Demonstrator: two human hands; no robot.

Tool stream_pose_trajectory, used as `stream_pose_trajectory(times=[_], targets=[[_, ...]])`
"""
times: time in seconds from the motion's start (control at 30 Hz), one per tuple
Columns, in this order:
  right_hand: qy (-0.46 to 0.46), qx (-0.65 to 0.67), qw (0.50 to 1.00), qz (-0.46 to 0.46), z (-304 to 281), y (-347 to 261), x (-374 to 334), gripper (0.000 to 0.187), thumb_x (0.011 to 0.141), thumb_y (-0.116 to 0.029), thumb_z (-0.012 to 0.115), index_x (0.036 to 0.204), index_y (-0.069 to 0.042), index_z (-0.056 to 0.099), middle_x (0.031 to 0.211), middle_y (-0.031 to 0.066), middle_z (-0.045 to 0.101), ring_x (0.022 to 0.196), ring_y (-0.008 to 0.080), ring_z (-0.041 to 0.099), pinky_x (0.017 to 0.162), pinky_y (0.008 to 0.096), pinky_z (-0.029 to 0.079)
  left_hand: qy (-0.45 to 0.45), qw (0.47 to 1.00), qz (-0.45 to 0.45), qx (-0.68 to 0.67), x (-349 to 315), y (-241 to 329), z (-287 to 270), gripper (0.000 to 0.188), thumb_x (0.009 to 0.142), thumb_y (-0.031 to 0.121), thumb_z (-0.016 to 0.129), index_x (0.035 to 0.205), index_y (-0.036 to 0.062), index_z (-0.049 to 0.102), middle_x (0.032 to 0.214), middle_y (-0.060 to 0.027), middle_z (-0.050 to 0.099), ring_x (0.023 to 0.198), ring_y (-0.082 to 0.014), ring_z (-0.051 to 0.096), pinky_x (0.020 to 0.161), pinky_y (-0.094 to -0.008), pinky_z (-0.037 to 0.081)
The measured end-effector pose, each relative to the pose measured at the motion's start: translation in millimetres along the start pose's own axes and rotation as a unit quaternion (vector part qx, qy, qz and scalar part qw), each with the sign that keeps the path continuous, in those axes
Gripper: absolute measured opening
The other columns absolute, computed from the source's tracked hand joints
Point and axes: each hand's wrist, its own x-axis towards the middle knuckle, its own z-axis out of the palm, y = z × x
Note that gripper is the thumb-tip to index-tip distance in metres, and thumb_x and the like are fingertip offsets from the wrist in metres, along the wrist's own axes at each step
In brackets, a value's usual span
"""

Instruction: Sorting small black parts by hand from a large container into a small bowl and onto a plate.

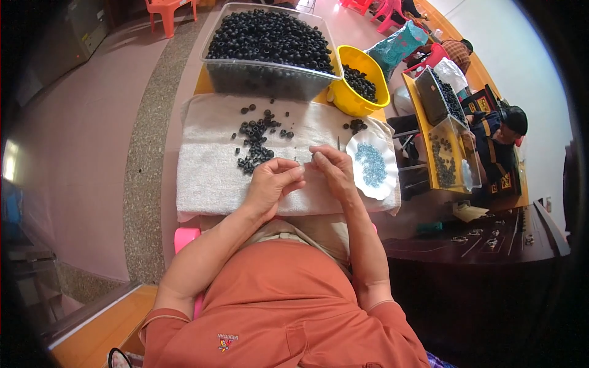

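Over a white towel point(208, 184), my left hand point(274, 187) is closed with thumb and forefinger pinched together; what lies between them is too small to make out. Close beside it, my right hand point(334, 172) also pinches, with a tiny dark speck at its fingertips that I cannot name. Loose black bead-like pieces point(254, 138), some with holes, lie scattered past my left hand. Just right of my right hand sits a white scalloped dish point(385, 187) holding small pale blue, clear bits point(370, 164). A thin dark tool point(338, 143) lies near the dish.
A clear plastic bin point(264, 80) heaped with black pieces stands at the far side, beside a yellow bucket point(350, 101) partly filled with them. To the right, another person point(500, 135) sits at a table with clear boxes point(454, 141). A red stool point(165, 12) stands far left.
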Motion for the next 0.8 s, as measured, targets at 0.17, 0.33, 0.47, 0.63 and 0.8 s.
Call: stream_pose_trajectory(times=[0.17, 0.33, 0.47, 0.63, 0.8], targets=[[-0.026, 0.024, 0.999, 0.037, 2.5, -4.4, -5.2, 0.018, 0.093, -0.01, 0.064, 0.107, 0.001, 0.065, 0.091, 0.0035, 0.065, 0.081, 0.0113, 0.064, 0.076, 0.0253, 0.053, 0.001, 1.0, -0.008, 0.008, -1.2, 1.4, 1.0, 0.013, 0.087, 0.006, 0.071, 0.097, 0.0032, 0.064, 0.089, -0.0044, 0.067, 0.077, -0.0126, 0.066, 0.074, -0.026, 0.059], [-0.116, 0.074, 0.988, 0.068, -2.6, -11.8, -4.4, 0.015, 0.091, -0.008, 0.066, 0.101, 0.003, 0.064, 0.089, 0.0062, 0.067, 0.08, 0.0134, 0.065, 0.075, 0.0268, 0.054, -0.019, 0.998, -0.007, 0.056, -2.9, 3.0, 2.9, 0.011, 0.088, 0.007, 0.07, 0.097, 0.0038, 0.065, 0.089, -0.0042, 0.067, 0.078, -0.0124, 0.065, 0.074, -0.0259, 0.057], [-0.129, 0.068, 0.986, 0.081, 0.0, -26.0, -5.7, 0.014, 0.091, -0.009, 0.067, 0.097, 0.003, 0.065, 0.087, 0.0061, 0.067, 0.08, 0.013, 0.065, 0.074, 0.0263, 0.054, -0.034, 0.996, 0.01, 0.078, -1.1, 0.9, -0.4, 0.011, 0.088, 0.007, 0.07, 0.097, 0.0034, 0.065, 0.09, -0.0044, 0.068, 0.079, -0.0123, 0.065, 0.073, -0.0254, 0.056], [-0.117, 0.034, 0.989, 0.087, -1.6, -22.9, -6.0, 0.014, 0.092, -0.013, 0.066, 0.093, 0.001, 0.067, 0.086, 0.0042, 0.067, 0.079, 0.0114, 0.064, 0.073, 0.0243, 0.053, -0.048, 0.992, 0.03, 0.109, -0.2, -0.4, -0.3, 0.011, 0.088, 0.006, 0.07, 0.097, 0.0033, 0.065, 0.09, -0.0045, 0.068, 0.079, -0.012, 0.065, 0.073, -0.0248, 0.055], [-0.101, 0.034, 0.99, 0.091, 0.0, -10.8, -8.4, 0.015, 0.094, -0.015, 0.064, 0.091, 0.0, 0.066, 0.085, 0.0023, 0.066, 0.078, 0.0094, 0.062, 0.071, 0.0232, 0.051, -0.037, 0.995, 0.02, 0.09, -0.8, -0.2, 1.2, 0.01, 0.088, 0.006, 0.069, 0.097, 0.0034, 0.065, 0.089, -0.0047, 0.068, 0.079, -0.0122, 0.066, 0.073, -0.025, 0.056]])
